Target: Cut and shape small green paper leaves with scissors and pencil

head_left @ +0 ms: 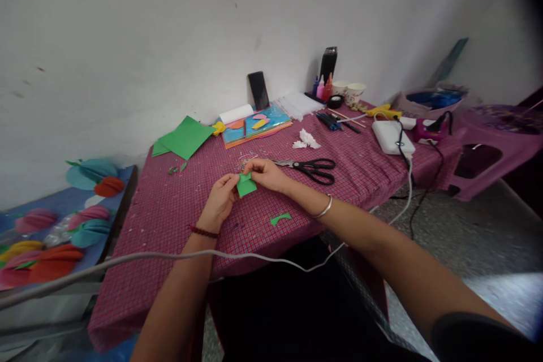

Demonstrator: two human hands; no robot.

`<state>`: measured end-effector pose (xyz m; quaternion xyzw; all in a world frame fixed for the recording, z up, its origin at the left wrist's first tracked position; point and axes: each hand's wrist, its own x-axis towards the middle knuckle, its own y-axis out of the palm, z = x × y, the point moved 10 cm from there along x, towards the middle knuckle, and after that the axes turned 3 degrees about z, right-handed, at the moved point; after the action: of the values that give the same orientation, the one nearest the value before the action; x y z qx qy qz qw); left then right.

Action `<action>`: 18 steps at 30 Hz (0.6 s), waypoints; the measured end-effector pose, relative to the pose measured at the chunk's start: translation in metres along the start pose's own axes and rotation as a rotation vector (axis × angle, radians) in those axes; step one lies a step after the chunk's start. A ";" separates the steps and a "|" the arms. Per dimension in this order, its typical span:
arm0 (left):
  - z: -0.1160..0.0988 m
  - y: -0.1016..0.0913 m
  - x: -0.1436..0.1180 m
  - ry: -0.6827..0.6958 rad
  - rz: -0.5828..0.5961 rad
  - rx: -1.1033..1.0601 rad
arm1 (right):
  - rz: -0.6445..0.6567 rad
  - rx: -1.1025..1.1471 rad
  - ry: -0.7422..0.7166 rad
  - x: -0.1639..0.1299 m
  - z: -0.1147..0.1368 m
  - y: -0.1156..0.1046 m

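Note:
Between my two hands is a small piece of green paper (246,186), held above the checked tablecloth. My left hand (223,198) pinches its left edge, thumb on top. At the upper right edge, the fingers of my right hand (267,174) are closed on the same paper, which looks folded or creased near the top. Just beyond my right hand lie black-handled scissors (314,169), their blades partly behind my fingers. A curved green paper scrap (280,219) rests on the cloth nearer to me.
Green paper sheets (186,137) lie at the back left, beside a stack of coloured paper (254,130). A phone (258,90) leans on the wall. Crumpled tissue (306,139), glue bottles (321,89) and a white box with cables (392,137) are rightward. A white cable (254,255) crosses in front.

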<state>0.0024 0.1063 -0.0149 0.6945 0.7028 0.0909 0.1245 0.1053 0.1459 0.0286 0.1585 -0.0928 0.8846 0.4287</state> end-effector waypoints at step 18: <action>-0.026 -0.005 -0.004 0.221 -0.066 0.298 | 0.005 0.016 0.074 -0.003 -0.006 -0.002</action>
<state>-0.0101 0.1035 0.0088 0.6677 0.7402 0.0575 -0.0550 0.1071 0.1464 0.0216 0.1286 -0.0701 0.8917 0.4283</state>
